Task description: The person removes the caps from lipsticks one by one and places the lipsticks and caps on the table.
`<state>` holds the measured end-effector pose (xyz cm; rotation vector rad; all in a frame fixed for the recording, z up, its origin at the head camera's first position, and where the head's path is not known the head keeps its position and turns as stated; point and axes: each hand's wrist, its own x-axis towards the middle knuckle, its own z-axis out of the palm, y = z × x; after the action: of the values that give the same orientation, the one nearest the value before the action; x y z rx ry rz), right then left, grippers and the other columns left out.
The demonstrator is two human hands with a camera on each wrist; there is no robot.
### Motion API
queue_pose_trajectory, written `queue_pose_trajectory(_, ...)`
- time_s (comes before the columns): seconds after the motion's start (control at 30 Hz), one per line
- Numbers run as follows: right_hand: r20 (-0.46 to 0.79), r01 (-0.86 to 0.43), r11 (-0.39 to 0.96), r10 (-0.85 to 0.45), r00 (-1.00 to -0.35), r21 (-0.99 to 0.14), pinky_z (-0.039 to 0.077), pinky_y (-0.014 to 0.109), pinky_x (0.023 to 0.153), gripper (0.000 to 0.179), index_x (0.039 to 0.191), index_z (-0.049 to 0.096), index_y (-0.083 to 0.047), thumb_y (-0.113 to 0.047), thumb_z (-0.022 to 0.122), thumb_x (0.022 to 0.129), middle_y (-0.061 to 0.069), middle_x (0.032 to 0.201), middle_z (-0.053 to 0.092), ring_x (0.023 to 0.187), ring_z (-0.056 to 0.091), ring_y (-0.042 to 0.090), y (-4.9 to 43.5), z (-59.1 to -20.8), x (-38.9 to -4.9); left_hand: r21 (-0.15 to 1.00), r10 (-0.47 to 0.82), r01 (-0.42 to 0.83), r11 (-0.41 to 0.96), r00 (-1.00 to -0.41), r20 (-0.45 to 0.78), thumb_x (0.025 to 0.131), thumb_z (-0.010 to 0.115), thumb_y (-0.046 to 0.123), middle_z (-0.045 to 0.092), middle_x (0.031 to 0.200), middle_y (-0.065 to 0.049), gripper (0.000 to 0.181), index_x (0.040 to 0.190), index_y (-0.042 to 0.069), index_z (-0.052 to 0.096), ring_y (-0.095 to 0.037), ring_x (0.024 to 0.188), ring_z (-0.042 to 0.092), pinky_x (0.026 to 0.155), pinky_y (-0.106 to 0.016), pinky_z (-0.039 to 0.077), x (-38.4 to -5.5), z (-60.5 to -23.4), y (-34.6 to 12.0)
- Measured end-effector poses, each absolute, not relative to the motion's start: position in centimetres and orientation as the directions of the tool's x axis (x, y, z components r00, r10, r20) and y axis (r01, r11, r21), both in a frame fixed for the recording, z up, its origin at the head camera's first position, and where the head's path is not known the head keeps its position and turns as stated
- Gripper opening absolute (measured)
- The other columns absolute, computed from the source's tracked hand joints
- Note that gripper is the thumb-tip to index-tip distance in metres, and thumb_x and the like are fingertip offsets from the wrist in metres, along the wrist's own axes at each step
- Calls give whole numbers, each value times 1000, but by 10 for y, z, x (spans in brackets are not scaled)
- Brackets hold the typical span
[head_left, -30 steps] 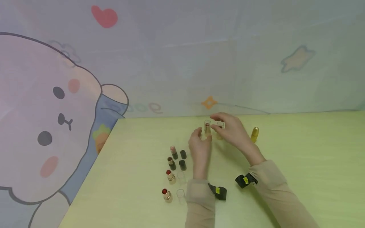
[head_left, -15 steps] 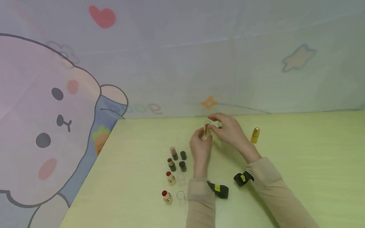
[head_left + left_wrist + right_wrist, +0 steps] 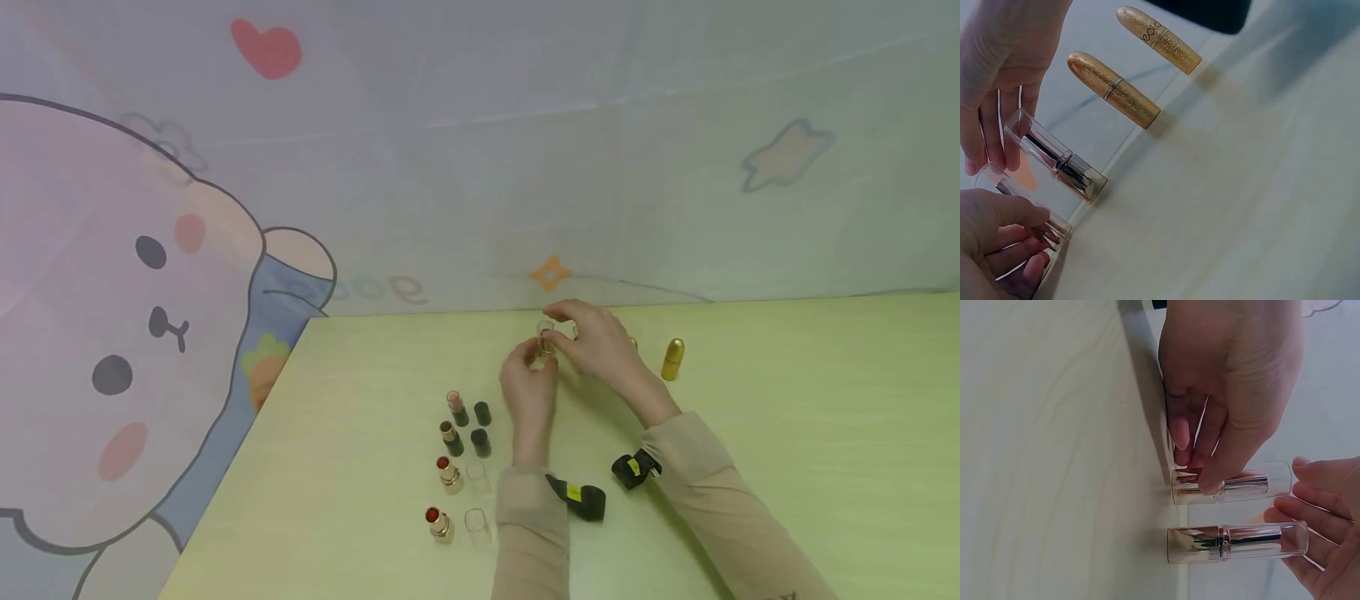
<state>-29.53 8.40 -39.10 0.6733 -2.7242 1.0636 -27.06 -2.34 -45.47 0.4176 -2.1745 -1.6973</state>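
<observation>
In the head view my left hand (image 3: 531, 390) pinches the base of a lipstick (image 3: 546, 337) that stands upright at the table's far side. This lipstick has a shiny gold base and a clear cap. My right hand (image 3: 1329, 519) is at the cap's top, thumb and fingers spread on either side; whether they touch it cannot be told. A second clear-capped lipstick (image 3: 1238, 542) stands beside it, held by neither hand. In the head view it is mostly hidden behind my right hand.
Two gold bullet-shaped tubes (image 3: 1113, 89) stand to the right. Several uncapped lipsticks (image 3: 450, 475) stand in a column at left, beside two black caps (image 3: 481, 442) and two clear caps (image 3: 477, 527). A printed cloth (image 3: 465, 167) hangs behind the table (image 3: 810, 433).
My right hand has moved slightly left, from beside the lipstick to around its cap top, covering more of the second lipstick. The left hand stays at the base. The view has shifted slightly.
</observation>
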Motion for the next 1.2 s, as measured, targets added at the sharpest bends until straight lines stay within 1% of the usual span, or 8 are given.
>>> queue_pose_trajectory(0.1,290,-457,647,-354,-889,-611,49,52,93,37,123,62,-7,-27,64,92,14,121,66,113,61,34,84,-392,-296,966,-438,-15,257,-893,102,79,72,2,71,112,-9,33,112,8,69,-26,109,63,97,-42,50,-272,-456,-23)
queue_pose_trajectory(0.17,291,-458,645,-354,-889,-612,49,52,93,37,123,62,-7,-27,64,92,14,120,67,112,62,34,83,-393,-297,964,-440,-22,266,-892,101,78,72,2,71,110,-9,33,111,8,70,-26,107,62,96,-43,49,-273,-456,-23)
queue_pose_trajectory(0.3,282,-454,646,-357,-890,-614,48,52,94,35,122,63,-7,-27,64,92,14,119,68,111,62,33,82,-394,-298,954,-455,-36,298,-884,109,77,73,2,70,104,-10,32,108,7,71,-25,101,61,91,-41,50,-275,-458,-22)
queue_pose_trajectory(0.47,267,-449,649,-364,-892,-614,48,52,94,35,122,63,-7,-26,63,93,14,118,68,112,62,33,81,-395,-299,936,-468,-41,349,-873,136,75,74,2,69,94,-8,27,102,6,73,-23,95,59,85,-37,49,-276,-457,-21)
queue_pose_trajectory(0.63,255,-441,652,-365,-896,-617,48,51,92,33,122,63,-8,-24,62,93,13,117,68,111,62,33,79,-396,-298,933,-476,-40,358,-867,146,75,75,4,68,92,-7,24,99,6,73,-21,92,57,81,-34,48,-275,-457,-21)
queue_pose_trajectory(0.9,285,-464,648,-369,-885,-604,49,50,92,31,120,63,-7,-21,63,92,12,111,71,107,64,32,78,-399,-299,934,-487,-31,357,-859,157,75,75,4,68,89,-8,20,95,6,74,-22,89,58,80,-35,48,-275,-456,-21)
queue_pose_trajectory(1.2,307,-482,633,-373,-876,-605,49,49,91,29,118,65,-7,-19,64,92,11,109,71,106,65,31,77,-399,-299,930,-496,-12,367,-849,184,74,76,4,69,88,-7,20,94,7,74,-20,86,60,78,-33,49,-275,-457,-22)
